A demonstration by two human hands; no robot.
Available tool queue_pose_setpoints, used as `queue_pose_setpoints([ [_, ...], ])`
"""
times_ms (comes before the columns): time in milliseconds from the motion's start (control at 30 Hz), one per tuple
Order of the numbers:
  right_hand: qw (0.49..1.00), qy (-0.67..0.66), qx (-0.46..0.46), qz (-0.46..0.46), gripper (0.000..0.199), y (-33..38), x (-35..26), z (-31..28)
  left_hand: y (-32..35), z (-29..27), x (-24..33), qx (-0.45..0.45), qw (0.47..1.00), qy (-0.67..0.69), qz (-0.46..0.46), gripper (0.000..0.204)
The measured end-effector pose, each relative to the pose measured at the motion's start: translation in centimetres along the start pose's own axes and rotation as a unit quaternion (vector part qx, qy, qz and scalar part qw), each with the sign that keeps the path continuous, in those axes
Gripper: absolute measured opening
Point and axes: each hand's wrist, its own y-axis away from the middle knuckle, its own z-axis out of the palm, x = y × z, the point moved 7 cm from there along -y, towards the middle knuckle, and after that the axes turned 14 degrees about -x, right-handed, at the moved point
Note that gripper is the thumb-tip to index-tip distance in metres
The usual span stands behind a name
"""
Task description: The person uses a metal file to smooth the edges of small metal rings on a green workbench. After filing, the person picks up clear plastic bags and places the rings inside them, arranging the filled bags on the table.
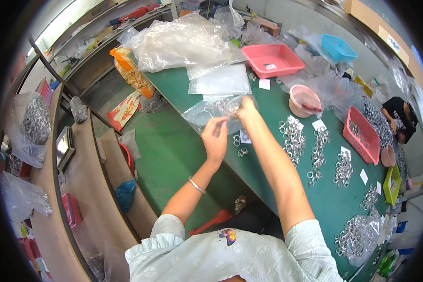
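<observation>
While I am watching through the head camera, my left hand and right hand are both pinching a clear bag with rings inside, above the green table. Many ring piles are already lying sorted; I think more bagging is waiting.

The fingertips of the right hand are hidden behind the crumpled clear plastic bag they pinch, and the small silvery metal rings just beside those fingers blur into a glint too small to count. Whether the left hand's fingers grip the bag's lower edge or only touch it cannot be told.
</observation>
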Motion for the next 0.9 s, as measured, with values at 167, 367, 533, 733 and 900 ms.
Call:
queue_pose_setpoints([
  [167,0.928,0.346,-0.139,0.018,0.029,6.1,-0.6,3.5,-2.4,-3.0,0.0,0.052,0.999,-0.007,0.012,0.015],
  [367,0.78,0.506,-0.081,-0.359,0.018,18.6,-4.3,-1.1,-3.5,-4.2,-1.0,0.124,0.988,0.093,0.004,0.017],
  [533,0.544,0.797,-0.009,-0.264,0.064,14.1,1.1,-7.6,-4.4,-4.1,-1.0,0.131,0.984,0.12,0.013,0.018],
  [733,0.508,0.831,-0.078,-0.214,0.088,9.5,2.5,-5.2,-3.3,-4.0,-1.2,0.117,0.987,0.114,-0.004,0.017],
  [900,0.421,0.861,-0.157,-0.237,0.082,12.0,4.7,-3.8,-1.7,-4.2,-1.7,0.107,0.988,0.109,-0.002,0.013],
])
